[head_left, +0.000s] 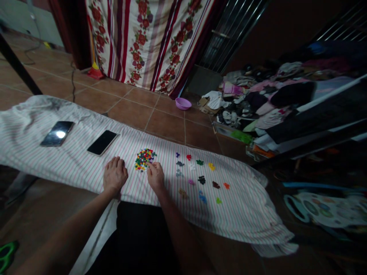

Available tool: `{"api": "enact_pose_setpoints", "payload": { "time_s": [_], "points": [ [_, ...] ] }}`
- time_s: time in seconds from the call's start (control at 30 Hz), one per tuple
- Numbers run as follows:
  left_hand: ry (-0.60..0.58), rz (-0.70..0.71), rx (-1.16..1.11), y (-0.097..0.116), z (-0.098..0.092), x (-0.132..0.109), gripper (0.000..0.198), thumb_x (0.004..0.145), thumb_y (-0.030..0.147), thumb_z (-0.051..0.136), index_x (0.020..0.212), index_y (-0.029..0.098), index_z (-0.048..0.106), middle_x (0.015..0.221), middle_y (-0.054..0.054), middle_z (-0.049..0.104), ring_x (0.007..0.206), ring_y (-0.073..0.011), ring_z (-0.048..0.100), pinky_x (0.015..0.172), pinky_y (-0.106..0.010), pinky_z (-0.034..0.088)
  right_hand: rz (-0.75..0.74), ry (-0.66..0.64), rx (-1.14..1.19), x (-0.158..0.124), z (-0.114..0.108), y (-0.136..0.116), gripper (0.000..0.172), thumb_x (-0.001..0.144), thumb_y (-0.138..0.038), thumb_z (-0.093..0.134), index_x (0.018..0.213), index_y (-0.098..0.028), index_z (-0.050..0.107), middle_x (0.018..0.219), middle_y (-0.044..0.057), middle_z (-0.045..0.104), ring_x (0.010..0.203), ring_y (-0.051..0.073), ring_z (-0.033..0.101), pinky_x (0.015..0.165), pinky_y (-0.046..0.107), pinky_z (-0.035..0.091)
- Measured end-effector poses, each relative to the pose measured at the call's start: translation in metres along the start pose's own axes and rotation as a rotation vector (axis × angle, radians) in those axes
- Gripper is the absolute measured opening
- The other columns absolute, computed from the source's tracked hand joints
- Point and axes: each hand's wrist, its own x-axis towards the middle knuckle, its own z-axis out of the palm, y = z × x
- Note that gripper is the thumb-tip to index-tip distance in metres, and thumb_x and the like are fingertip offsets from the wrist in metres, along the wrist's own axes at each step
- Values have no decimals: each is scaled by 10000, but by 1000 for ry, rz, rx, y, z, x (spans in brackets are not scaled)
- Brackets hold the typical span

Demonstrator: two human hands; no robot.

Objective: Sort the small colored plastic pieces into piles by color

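Observation:
My left hand [115, 173] lies flat on the striped cloth, fingers stretched out, holding nothing. My right hand [155, 175] is at the right edge of a mixed pile of small coloured pieces [143, 157]. Its index finger reaches onto the pile while the other fingers are curled in; whether a piece is between the fingertips is too small to tell. To the right are small groups sorted by colour, among them yellow pieces [211, 166], black pieces [202, 179], blue pieces [202, 196], tan pieces [182, 194] and orange pieces [226, 186].
The striped cloth [235, 217] covers a long narrow surface. A phone [102, 143] and a dark glossy device [57, 133] lie on its left part. Beyond are a tiled floor, a purple basin [183, 103], a floral curtain [140, 42] and heaped clothes [258, 95].

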Motion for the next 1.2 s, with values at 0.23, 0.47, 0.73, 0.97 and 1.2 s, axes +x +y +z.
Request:
{"api": "enact_pose_setpoints", "payload": {
  "time_s": [0.23, 0.47, 0.73, 0.97, 1.2],
  "points": [
    [-1, 3, 3, 0, 0, 0, 321, 885, 229, 434, 1113, 117, 632, 1306, -176, 622, 1259, -329, 527, 1026, -453, 397, 47, -103, -151, 6, -6, -8, 319, 925, -180, 538, 1181, -255, 712, 1019, 68, 621, 988, 188, 583, 885, 280, 483],
    [-1, -4, -19, 0, 1, 0, 340, 889, 226, 420, 1132, 121, 632, 1322, -186, 611, 1281, -328, 509, 1032, -468, 394, 77, -142, -222, 10, -8, -15, 304, 939, -216, 555, 1181, -325, 703, 1040, 43, 614, 992, 175, 579, 839, 260, 477],
    [-22, -23, -45, 2, -4, 0, 341, 880, 219, 424, 1132, 130, 636, 1327, -182, 609, 1279, -330, 510, 1039, -479, 387, 45, -56, -168, 4, -1, -7, 226, 945, -243, 562, 1109, -276, 714, 1083, 53, 622, 1024, 182, 585, 870, 274, 481],
    [-17, -20, -50, 2, -3, 0, 332, 865, 225, 441, 1129, 144, 626, 1322, -175, 609, 1283, -326, 502, 1042, -471, 376, -6, 87, 39, 2, 1, 1, 164, 941, -227, 521, 991, -210, 676, 1020, 61, 648, 994, 174, 610, 903, 282, 484],
    [-13, -10, -53, 2, -4, 0, 326, 877, 222, 425, 1115, 128, 627, 1317, -188, 608, 1278, -326, 504, 1047, -471, 377, 50, 174, 87, 2, 8, 4, 159, 913, -173, 474, 922, -194, 632, 893, 52, 649, 847, 172, 607, 820, 280, 486]
  ]
}}
